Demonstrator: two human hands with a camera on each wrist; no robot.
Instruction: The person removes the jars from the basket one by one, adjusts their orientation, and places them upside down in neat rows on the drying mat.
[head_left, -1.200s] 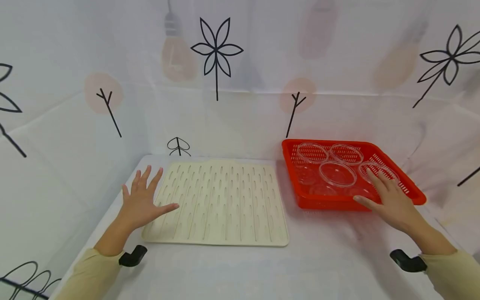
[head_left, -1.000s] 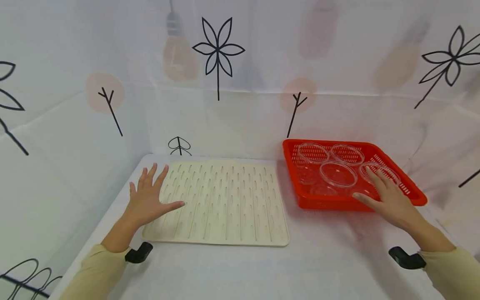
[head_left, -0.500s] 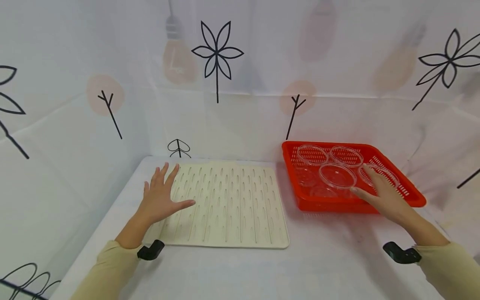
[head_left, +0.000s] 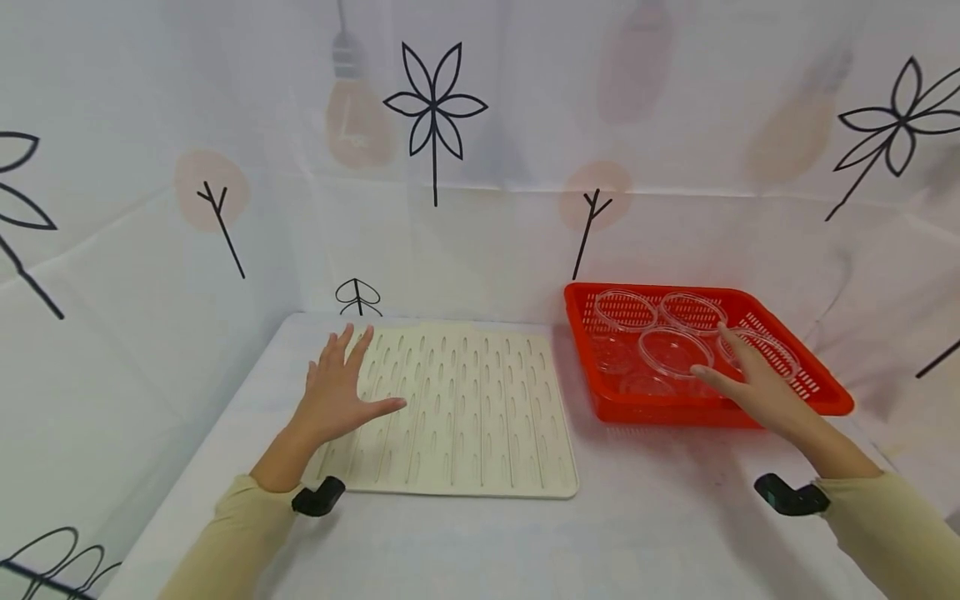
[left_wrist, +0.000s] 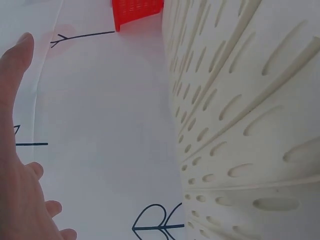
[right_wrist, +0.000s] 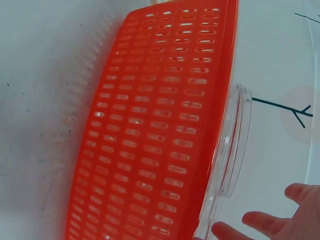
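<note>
My left hand [head_left: 330, 402] hovers over the left part of a cream plastic drain mat [head_left: 465, 417], fingers spread and thumb pointing right, holding nothing. In the left wrist view, the mat's slotted surface [left_wrist: 235, 120] lies to the right of that hand. Over the front right of a red slotted plastic basket [head_left: 637, 410], my right hand [head_left: 765, 387] stretches out with relaxed fingers, also holding nothing. Several clear round petri dishes [head_left: 675, 375] sit in the basket, some partly behind the right hand. The right wrist view shows the basket's side wall [right_wrist: 145, 130] with the fingertips by its rim.
A white cloth-covered table [head_left: 480, 546] carries the mat and basket. White fabric [head_left: 495, 242] printed with plants and bulbs hangs behind and at the sides. Each wrist wears a black camera [head_left: 318, 497] at the cuff.
My left hand has moved right, from the mat's left edge to over it. My right hand has shifted slightly left over the basket. The mat, basket and dishes stay put.
</note>
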